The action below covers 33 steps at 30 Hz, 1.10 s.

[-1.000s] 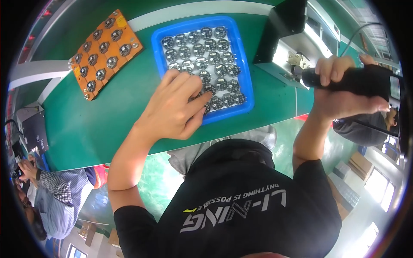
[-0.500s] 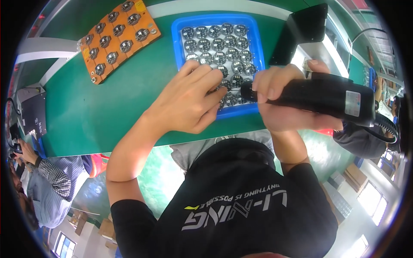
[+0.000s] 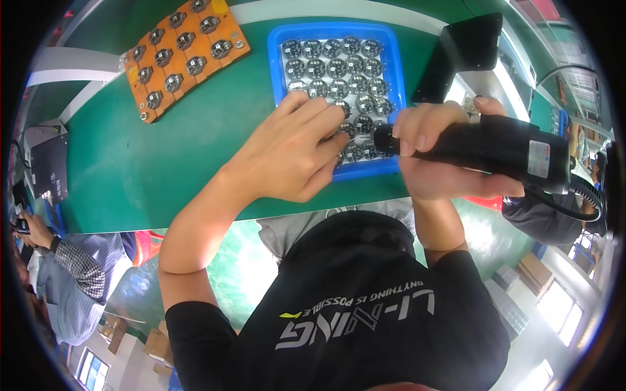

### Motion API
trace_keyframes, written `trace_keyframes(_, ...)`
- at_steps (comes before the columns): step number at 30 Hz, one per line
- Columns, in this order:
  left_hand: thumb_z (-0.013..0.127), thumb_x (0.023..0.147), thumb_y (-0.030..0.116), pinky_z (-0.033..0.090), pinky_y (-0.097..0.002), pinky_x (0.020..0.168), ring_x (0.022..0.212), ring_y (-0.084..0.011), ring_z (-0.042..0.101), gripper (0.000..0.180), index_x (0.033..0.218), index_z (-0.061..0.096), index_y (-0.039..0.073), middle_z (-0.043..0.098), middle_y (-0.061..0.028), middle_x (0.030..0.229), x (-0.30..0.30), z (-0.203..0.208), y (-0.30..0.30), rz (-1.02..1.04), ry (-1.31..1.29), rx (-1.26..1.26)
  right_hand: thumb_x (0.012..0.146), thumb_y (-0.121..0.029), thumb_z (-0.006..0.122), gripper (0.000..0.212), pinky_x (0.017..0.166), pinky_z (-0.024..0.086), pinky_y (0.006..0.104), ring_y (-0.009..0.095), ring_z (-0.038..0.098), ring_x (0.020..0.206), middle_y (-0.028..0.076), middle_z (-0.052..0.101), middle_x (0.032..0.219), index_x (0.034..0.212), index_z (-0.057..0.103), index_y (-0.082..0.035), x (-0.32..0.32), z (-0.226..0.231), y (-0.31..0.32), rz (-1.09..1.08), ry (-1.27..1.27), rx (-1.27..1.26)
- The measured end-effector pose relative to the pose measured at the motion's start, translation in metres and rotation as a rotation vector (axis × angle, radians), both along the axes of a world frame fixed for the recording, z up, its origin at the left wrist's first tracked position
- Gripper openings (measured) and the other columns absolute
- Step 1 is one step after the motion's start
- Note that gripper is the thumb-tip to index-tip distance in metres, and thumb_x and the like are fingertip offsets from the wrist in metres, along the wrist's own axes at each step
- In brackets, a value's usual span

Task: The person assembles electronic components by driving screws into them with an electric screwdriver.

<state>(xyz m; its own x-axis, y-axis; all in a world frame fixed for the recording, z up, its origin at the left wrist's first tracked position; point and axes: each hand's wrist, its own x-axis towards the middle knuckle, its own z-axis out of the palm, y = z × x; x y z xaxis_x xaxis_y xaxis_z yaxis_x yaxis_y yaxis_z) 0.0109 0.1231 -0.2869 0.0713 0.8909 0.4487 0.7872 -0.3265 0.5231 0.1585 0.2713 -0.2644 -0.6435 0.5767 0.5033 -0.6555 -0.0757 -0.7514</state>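
A blue plastic tray (image 3: pixel 275 68) on the green bench holds rows of small round circuit boards (image 3: pixel 336 68) on a white liner. My left hand (image 3: pixel 283 153) is over the tray's lower left part, fingers curled and thumb and index finger pinched close to a board; whatever they grip is hidden. My right hand (image 3: pixel 430 173) is wrapped round a black corded electric screwdriver (image 3: pixel 489 150), held almost level. Its tip points left, over the tray's lower right boards and close to my left fingertips. Contact between tip and board cannot be made out.
An orange fixture plate (image 3: pixel 214 62) carrying similar boards lies at the far left of the green bench (image 3: pixel 130 176). Right of the tray stands a tilted black panel (image 3: pixel 466 42). The screwdriver's coiled cord (image 3: pixel 587 195) trails right. A co-worker's checked sleeve (image 3: pixel 78 270) shows at the left.
The tray and orange plate sit slightly further right and lower in the picture, as the view has shifted a little. Both hands keep nearly the same pose over the tray.
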Motion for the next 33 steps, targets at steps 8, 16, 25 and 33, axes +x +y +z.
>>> trace_keyframes(8, 0.067, 0.066, 0.009, 0.037, -0.0375, 0.075, 0.079, -0.0245, 0.047, 0.025, 0.089, 0.067, 0.000, 0.045, -0.0075, 0.082, 0.002, 0.006, 0.001, 0.010, 0.053, -0.061, 0.065, -0.098, 0.030, 0.109, 0.050, 0.042, 0.0388, 0.022, 0.045, 0.046, 0.010, 0.053, 0.062, 0.136, 0.041, -0.016, 0.052, 0.050, 0.049, -0.359, 0.129, 0.086)
trace_keyframes(16, 0.067, 0.065, 0.006, 0.037, -0.0374, 0.071, 0.072, -0.0238, 0.049, 0.025, 0.089, 0.068, 0.001, 0.047, -0.0066, 0.079, 0.005, 0.012, 0.005, 0.020, 0.053, -0.039, 0.067, -0.097, 0.025, 0.104, 0.051, 0.039, 0.0375, 0.020, 0.040, 0.044, 0.008, 0.046, 0.058, 0.126, 0.051, -0.015, 0.073, 0.061, 0.080, -0.536, 0.027, 0.137)
trace_keyframes(25, 0.067, 0.065, 0.006, 0.037, -0.0374, 0.071, 0.069, -0.0222, 0.048, 0.026, 0.091, 0.070, 0.000, 0.045, -0.0059, 0.076, 0.007, 0.013, 0.009, 0.032, 0.055, -0.049, 0.065, -0.098, 0.018, 0.106, 0.042, 0.037, 0.0361, 0.022, 0.041, 0.041, 0.011, 0.051, 0.054, 0.118, 0.049, -0.012, 0.063, 0.054, 0.088, -0.464, 0.069, 0.068)
trace_keyframes(33, 0.067, 0.066, 0.007, 0.036, -0.0372, 0.072, 0.069, -0.0221, 0.048, 0.026, 0.091, 0.070, 0.000, 0.045, -0.0059, 0.077, 0.006, 0.014, 0.008, 0.025, 0.048, -0.038, 0.074, -0.092, 0.032, 0.093, 0.050, 0.036, 0.0344, 0.018, 0.038, 0.044, 0.006, 0.044, 0.055, 0.114, 0.054, -0.011, 0.061, 0.061, 0.089, -0.274, -0.110, -0.033)
